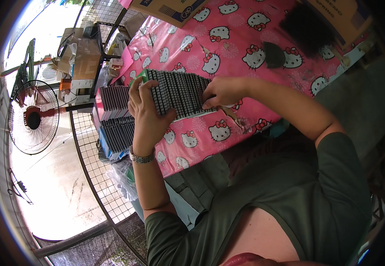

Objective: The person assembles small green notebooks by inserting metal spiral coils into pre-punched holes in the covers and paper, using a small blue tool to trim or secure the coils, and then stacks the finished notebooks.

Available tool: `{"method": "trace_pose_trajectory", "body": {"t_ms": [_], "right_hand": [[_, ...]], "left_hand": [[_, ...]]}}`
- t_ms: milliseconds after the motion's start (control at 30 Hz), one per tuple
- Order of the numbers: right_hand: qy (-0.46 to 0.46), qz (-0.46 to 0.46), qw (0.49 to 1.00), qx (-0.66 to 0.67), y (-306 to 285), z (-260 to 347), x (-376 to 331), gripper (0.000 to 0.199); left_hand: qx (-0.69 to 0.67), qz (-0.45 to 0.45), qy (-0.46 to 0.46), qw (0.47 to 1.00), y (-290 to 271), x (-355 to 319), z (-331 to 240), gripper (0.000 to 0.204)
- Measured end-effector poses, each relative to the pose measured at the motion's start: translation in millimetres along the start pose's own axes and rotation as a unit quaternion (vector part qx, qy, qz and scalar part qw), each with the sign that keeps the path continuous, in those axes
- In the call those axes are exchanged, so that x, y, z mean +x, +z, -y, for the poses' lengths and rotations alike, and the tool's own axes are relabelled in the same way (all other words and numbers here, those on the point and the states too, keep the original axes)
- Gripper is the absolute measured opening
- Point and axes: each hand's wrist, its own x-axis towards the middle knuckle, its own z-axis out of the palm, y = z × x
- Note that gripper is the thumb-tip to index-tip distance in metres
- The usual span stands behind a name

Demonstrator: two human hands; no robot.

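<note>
While the flat rack of small dark pieces (pixel 179 93) lies on the pink counter (pixel 228 44), the left hand (pixel 146 111) clasps its end and the right hand (pixel 219 91) pinches its edge. Tipping it might spill pieces.

Upper garment: dark olive-green short-sleeved shirt (pixel 290 195), wide neckline, sleeves ending above the elbows | Left wrist: silver metal link watch band (pixel 142 157) | Forearms: bare below the sleeves | Left hand (pixel 147 116) and right hand (pixel 222 92): ungloved, no rings visible
</note>
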Motion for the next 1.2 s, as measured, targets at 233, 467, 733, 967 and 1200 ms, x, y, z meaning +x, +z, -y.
{"method": "trace_pose_trajectory", "body": {"t_ms": [233, 467, 733, 967, 1200], "right_hand": [[-0.174, -0.121, 0.965, -0.153, 7, -22, -4, 0.04], [0.025, 0.023, 0.999, 0.017, 3, -12, 5, 0.035], [-0.105, -0.081, 0.984, -0.12, 6, -21, -2, 0.034], [-0.052, -0.029, 0.996, -0.062, 4, -22, 2, 0.035], [-0.079, -0.053, 0.988, -0.121, 9, -30, 2, 0.035]], "left_hand": [[-0.004, 0.003, 0.001, 1.0, -1, 0, 0, 0.08], [0.002, -0.002, 0.001, 1.0, 1, 0, 0, 0.08], [-0.002, -0.001, 0.006, 1.0, 1, 1, 0, 0.08], [0.003, -0.005, 0.009, 1.0, -1, 1, -1, 0.08], [-0.002, -0.001, 0.0, 1.0, 1, -1, 0, 0.08]]}}
